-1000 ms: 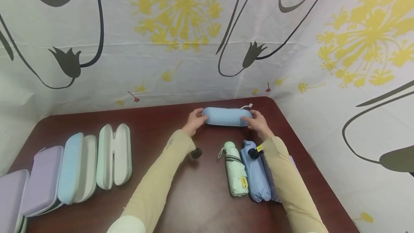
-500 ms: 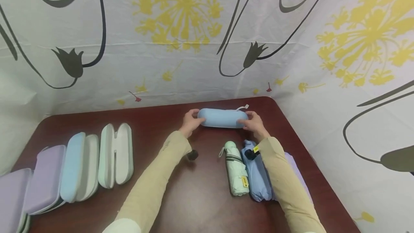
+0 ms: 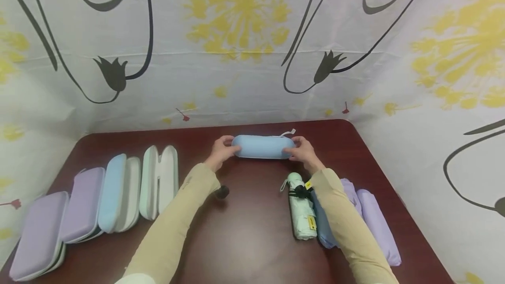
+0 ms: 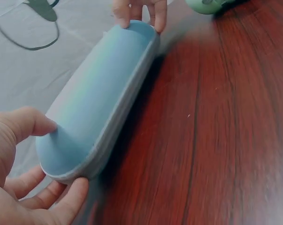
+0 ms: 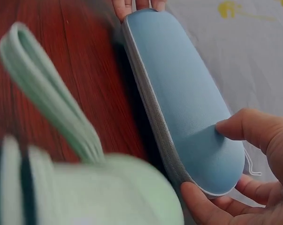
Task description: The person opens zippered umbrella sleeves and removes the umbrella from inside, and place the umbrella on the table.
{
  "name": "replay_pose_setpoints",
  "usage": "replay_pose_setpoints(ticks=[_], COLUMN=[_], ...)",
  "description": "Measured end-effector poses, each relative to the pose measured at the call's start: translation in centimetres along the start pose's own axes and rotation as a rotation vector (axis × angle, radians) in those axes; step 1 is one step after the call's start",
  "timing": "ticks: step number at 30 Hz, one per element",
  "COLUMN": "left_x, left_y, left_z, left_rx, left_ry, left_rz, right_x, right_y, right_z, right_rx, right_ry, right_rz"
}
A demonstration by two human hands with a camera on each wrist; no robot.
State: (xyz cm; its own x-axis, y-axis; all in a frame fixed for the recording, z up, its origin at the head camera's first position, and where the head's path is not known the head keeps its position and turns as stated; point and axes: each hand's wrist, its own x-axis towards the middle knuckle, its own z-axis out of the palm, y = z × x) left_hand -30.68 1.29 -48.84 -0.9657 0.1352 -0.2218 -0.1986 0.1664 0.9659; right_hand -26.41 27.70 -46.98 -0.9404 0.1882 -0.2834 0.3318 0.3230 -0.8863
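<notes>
A light blue oblong zip case (image 3: 262,147) with a pale zipper edge and a white cord lies between both hands near the table's far edge. My left hand (image 3: 221,152) grips its left end. In the left wrist view, the thumb presses on the lid and the fingers curl under the rim. At the other end, my right hand (image 3: 304,152) holds the case in the same way, thumb on top, as the right wrist view shows. The case is closed along the side I see. Below my right hand lies a folded mint green umbrella (image 3: 303,214) with dark stripes.
Beside it are a folded blue umbrella (image 3: 324,227), partly under the right sleeve, and a purple one (image 3: 378,227). On the left stand an open mint case (image 3: 150,183), an open blue case (image 3: 112,192) and two purple cases (image 3: 41,236). A patterned cloth (image 3: 236,91) hangs behind the table.
Both hands have moved the blue zip case leftward along the table, keeping their grip. The head view has turned left, bringing more of the purple cases and purple umbrella into sight.
</notes>
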Motion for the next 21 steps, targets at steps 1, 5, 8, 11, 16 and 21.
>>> replay_pose_setpoints(ticks=[1, 5, 8, 11, 16, 21], left_x=[-0.2, -0.9, -1.5, -2.4, -3.7, -4.7], left_y=[0.0, -0.4, -0.6, -0.7, -0.7, -0.9], left_z=[-0.4, -1.9, -2.7, -3.4, -3.8, -4.1], left_rx=[-0.003, 0.001, 0.000, 0.007, 0.042, 0.039], left_ry=[0.007, 0.024, 0.035, 0.049, 0.066, 0.074], left_rz=[-0.006, -0.027, -0.043, -0.063, -0.090, -0.096], right_x=[0.0, -0.3, -0.7, -1.1, -1.8, -2.6], right_y=[-0.2, -0.7, -0.9, -0.9, -0.8, -0.6], right_z=[0.3, 1.6, 2.4, 3.0, 3.8, 4.0], right_rx=[-0.002, -0.006, -0.015, -0.023, -0.046, -0.051], right_ry=[-0.009, -0.046, -0.063, -0.079, -0.086, -0.096], right_rz=[-0.004, -0.007, -0.011, -0.020, -0.034, -0.049])
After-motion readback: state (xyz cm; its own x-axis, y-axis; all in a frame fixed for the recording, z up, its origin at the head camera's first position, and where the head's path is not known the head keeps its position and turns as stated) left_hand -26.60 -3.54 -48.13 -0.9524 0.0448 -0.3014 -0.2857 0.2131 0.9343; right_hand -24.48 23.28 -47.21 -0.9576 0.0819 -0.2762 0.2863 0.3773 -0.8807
